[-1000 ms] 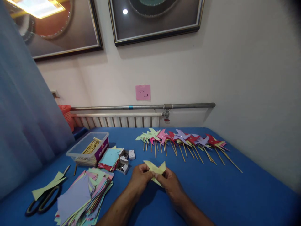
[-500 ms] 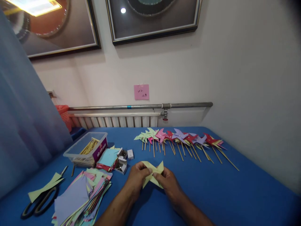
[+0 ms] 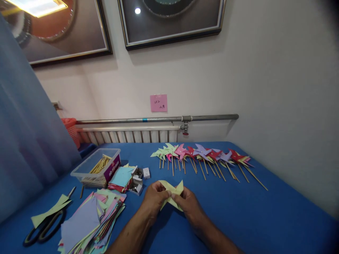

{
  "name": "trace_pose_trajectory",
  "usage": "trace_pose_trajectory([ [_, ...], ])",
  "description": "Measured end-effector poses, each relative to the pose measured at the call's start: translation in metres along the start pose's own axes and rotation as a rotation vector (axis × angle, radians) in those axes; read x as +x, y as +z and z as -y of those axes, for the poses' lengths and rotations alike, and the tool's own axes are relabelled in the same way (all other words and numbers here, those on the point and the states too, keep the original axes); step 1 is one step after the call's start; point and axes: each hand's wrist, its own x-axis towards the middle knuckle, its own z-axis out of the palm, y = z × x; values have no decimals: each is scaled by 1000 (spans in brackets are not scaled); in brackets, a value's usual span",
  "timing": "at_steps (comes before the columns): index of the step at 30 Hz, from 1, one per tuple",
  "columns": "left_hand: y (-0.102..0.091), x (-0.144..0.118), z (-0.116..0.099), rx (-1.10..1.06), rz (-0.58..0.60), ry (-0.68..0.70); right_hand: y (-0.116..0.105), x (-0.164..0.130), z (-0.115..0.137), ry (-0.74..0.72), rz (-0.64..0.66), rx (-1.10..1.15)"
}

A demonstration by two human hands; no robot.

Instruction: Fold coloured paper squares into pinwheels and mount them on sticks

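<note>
I am pinching a pale yellow folded paper pinwheel (image 3: 172, 193) at its centre between my left hand (image 3: 153, 198) and my right hand (image 3: 188, 203), both clenched on it, just above the blue table (image 3: 251, 218), near the small open boxes of pins (image 3: 137, 180).

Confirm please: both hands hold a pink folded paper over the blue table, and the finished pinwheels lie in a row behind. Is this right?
Not quite. The folded paper is pale yellow, not pink, as the head view shows. Both the left hand and right hand hold it over the blue table, pinwheels in a row behind.
</note>
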Motion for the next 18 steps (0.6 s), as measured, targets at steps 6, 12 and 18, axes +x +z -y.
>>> trace_pose_trajectory([
  [6, 1, 1, 1, 8, 6, 2, -3, 9, -13, 14, -27, -13],
  [12, -2, 15, 21, 21, -48, 40, -5, 15, -28, 19, -57, -3],
  [18, -2, 8, 10, 36, -16, 35, -7, 19, -33, 14, -69, 21],
])
